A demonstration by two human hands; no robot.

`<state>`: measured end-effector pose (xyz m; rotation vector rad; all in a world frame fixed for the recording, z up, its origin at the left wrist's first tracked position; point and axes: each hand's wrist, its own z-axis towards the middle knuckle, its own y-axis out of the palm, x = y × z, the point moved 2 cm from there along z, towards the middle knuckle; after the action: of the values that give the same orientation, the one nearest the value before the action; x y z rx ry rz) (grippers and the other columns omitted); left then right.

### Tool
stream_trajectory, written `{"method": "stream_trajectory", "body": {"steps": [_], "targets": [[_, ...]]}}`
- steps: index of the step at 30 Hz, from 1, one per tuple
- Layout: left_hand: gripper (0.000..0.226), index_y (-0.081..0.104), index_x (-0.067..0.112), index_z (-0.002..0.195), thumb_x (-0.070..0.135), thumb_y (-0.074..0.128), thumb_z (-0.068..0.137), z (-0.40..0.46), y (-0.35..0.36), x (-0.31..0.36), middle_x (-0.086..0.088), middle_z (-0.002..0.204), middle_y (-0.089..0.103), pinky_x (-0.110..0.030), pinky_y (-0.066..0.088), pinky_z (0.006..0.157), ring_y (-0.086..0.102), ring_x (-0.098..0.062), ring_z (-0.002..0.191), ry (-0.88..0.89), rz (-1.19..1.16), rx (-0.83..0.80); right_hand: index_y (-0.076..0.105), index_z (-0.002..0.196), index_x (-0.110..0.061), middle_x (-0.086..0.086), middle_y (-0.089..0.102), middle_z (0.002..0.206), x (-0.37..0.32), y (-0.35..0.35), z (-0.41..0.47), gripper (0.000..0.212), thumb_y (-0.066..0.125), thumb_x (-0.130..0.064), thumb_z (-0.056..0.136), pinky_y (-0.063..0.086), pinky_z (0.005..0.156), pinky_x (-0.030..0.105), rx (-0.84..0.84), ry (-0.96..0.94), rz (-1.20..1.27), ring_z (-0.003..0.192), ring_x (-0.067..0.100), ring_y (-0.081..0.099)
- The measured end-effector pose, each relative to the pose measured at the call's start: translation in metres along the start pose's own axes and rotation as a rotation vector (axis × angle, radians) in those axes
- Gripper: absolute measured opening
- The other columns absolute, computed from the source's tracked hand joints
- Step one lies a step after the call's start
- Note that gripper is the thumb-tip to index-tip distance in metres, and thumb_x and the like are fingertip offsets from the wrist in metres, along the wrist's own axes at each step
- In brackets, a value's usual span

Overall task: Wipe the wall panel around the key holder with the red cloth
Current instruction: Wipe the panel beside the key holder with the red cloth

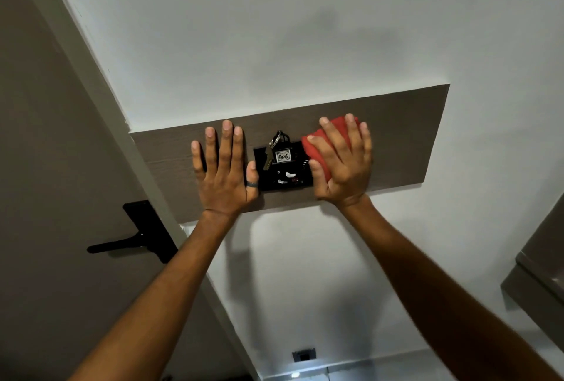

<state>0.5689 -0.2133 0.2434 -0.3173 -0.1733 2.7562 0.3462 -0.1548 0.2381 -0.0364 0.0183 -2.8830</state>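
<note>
A brown wood-grain wall panel (pixel 406 136) runs across the white wall. At its middle sits a black key holder (pixel 282 174) with a key and a white tag marked 406 (pixel 282 155). My left hand (pixel 224 170) lies flat on the panel just left of the holder, fingers spread, a ring on the thumb. Directly right of the holder, my right hand (pixel 343 161) presses a folded red cloth (pixel 320 142) against the panel. The hand covers most of the cloth.
A brown door with a black lever handle (pixel 134 237) stands at the left, inside a pale frame. A grey cabinet edge (pixel 540 264) juts in at the right. Low on the wall is a small dark socket (pixel 303 355).
</note>
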Motion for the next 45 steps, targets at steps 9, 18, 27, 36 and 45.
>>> {"method": "stream_trajectory", "body": {"steps": [9, 18, 27, 36, 45], "targets": [[0.064, 0.023, 0.009, 0.161, 0.036, 0.035, 0.104, 0.000, 0.002, -0.001, -0.013, 0.164, 0.031, -0.051, 0.007, 0.129, 0.023, -0.037, 0.152, 0.007, -0.006, 0.004, 0.067, 0.136, -0.024, 0.008, 0.061, 0.153, -0.016, 0.009, -0.008, 0.040, 0.049, -0.044, 0.106, 0.023, 0.132, 0.055, 0.005, 0.170, -0.012, 0.155, 0.040, 0.038], [0.063, 0.028, 0.009, 0.159, 0.037, 0.037, 0.104, 0.001, -0.001, -0.001, -0.006, 0.165, 0.025, -0.051, 0.010, 0.128, 0.008, -0.027, 0.157, 0.003, 0.002, 0.002, 0.067, 0.137, -0.011, 0.014, 0.058, 0.154, -0.028, 0.003, -0.010, 0.043, 0.044, -0.031, 0.107, 0.031, 0.126, 0.067, 0.223, 0.702, 0.091, 0.154, 0.041, 0.039], [0.063, 0.031, 0.010, 0.159, 0.036, 0.039, 0.102, -0.001, -0.001, -0.002, -0.006, 0.165, 0.026, -0.050, 0.011, 0.128, 0.010, -0.027, 0.157, -0.015, -0.034, 0.013, 0.063, 0.140, -0.024, 0.010, 0.057, 0.149, -0.074, 0.030, -0.035, 0.044, 0.047, -0.047, 0.106, 0.034, 0.126, 0.054, 0.045, -0.080, -0.020, 0.146, 0.042, 0.045], [0.060, 0.034, 0.009, 0.157, 0.033, 0.038, 0.102, 0.001, -0.004, 0.002, -0.011, 0.159, 0.041, -0.052, 0.015, 0.125, 0.030, -0.035, 0.150, -0.025, -0.046, -0.011, 0.060, 0.141, -0.023, 0.011, 0.057, 0.148, -0.067, 0.034, -0.043, 0.045, 0.042, -0.046, 0.107, 0.031, 0.128, 0.051, 0.122, 0.048, -0.033, 0.146, 0.044, 0.042], [0.061, 0.031, 0.011, 0.159, 0.033, 0.037, 0.102, -0.001, -0.002, 0.000, -0.010, 0.161, 0.038, -0.050, 0.011, 0.128, 0.026, -0.035, 0.152, -0.042, -0.031, -0.018, 0.061, 0.141, -0.024, 0.012, 0.055, 0.149, -0.071, 0.028, -0.043, 0.044, 0.041, -0.045, 0.108, 0.027, 0.130, 0.052, 0.103, 0.193, 0.015, 0.151, 0.043, 0.039]]}}
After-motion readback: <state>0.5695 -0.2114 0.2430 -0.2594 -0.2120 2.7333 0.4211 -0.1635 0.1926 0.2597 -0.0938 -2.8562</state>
